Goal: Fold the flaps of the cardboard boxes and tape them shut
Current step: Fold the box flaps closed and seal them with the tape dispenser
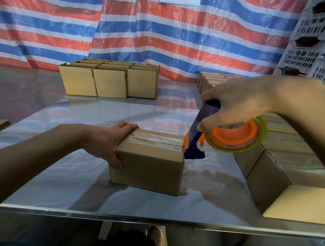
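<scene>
Striped tarp [161, 40] hangs behind everything, backdrop only. Glossy table [75, 123] carries all the work. Along its right side is a row of closed boxes [285, 164], packed touching each other. That is likely the finished pile, kept within reach of the right arm. At the far edge sits a cluster of open boxes [109, 82] with flaps up, probably waiting stock, well apart from the work spot. Grey plastic crates [315, 45] are stacked top right, not involved.

Cardboard box [149, 168] in work sits on the table near the front edge, centre. Its flaps are folded down and a tape strip [153, 137] runs along the top seam. Left hand [109, 145] clamps the box's left end, fingers curled over the top edge and thumb down the near face, bracing it so it won't slide toward the tape pull. Right hand [238, 103] is wrapped tight round the blue handle of the tape dispenser [198, 138]. The dispenser is steeply tilted, with its blue cutter end touching the box's right top corner (looks like the tear-off angle). Tape roll [236, 142] on its orange hub hangs just right of the box, off the table.

Judgement: the seam run is about done and the cut is pending. Can't tell whether tape wraps down the right face.
</scene>
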